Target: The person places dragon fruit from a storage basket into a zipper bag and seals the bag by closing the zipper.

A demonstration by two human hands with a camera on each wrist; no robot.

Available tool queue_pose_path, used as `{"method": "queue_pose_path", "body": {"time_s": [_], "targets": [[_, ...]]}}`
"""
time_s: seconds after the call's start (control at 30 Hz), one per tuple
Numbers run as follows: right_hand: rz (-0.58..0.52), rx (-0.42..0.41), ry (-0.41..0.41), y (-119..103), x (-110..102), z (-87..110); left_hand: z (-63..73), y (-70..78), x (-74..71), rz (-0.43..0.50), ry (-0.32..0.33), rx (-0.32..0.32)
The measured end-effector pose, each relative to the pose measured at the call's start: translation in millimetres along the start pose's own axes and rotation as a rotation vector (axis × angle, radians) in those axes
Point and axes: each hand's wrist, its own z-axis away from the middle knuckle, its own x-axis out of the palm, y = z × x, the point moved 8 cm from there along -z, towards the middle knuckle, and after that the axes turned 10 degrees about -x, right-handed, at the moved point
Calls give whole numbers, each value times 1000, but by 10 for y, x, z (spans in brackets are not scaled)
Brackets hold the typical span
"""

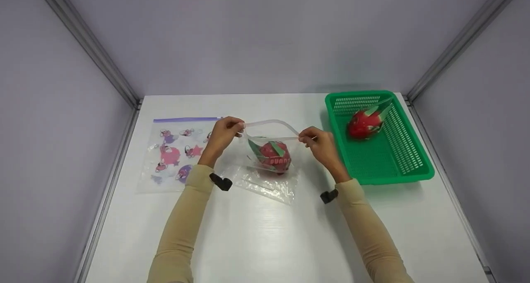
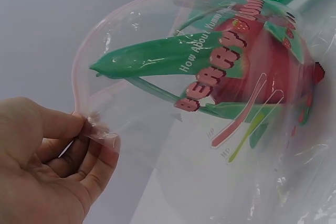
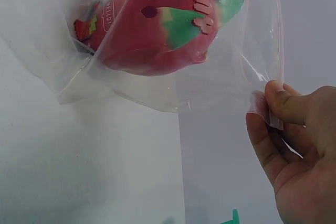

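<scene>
A clear zip bag (image 1: 265,187) with printed lettering hangs by its mouth between both hands, its lower part on the table. Inside it lies a red dragon fruit (image 1: 275,156) with green leaf tips, seen through the plastic in all views. My left hand (image 1: 225,134) pinches the left corner of the bag's mouth between thumb and fingers. At the opposite corner, my right hand (image 1: 321,144) pinches the rim in the same way. Between the hands, the mouth gapes apart. In the left wrist view the fruit's green leaves (image 2: 152,56) point toward the mouth.
To the right stands a green basket (image 1: 372,167) holding another red dragon fruit (image 1: 364,124). A flat printed bag (image 1: 169,154) with a purple slider strip lies on the white table (image 1: 256,241) at left, partly behind the left arm. Grey panels enclose the back and sides.
</scene>
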Motion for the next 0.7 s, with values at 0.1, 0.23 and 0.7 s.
{"method": "queue_pose_path", "body": {"time_s": [0.1,0.23,0.7], "targets": [[-6,7,7,1,-11,-2,13,0,-10,-4,-6,7],[0,12,8,-11,-29,-18,20,8,-29,-11,-1,13],[5,-48,57,-79,-159,-97,-2,15,-91,40,15,-8]]}}
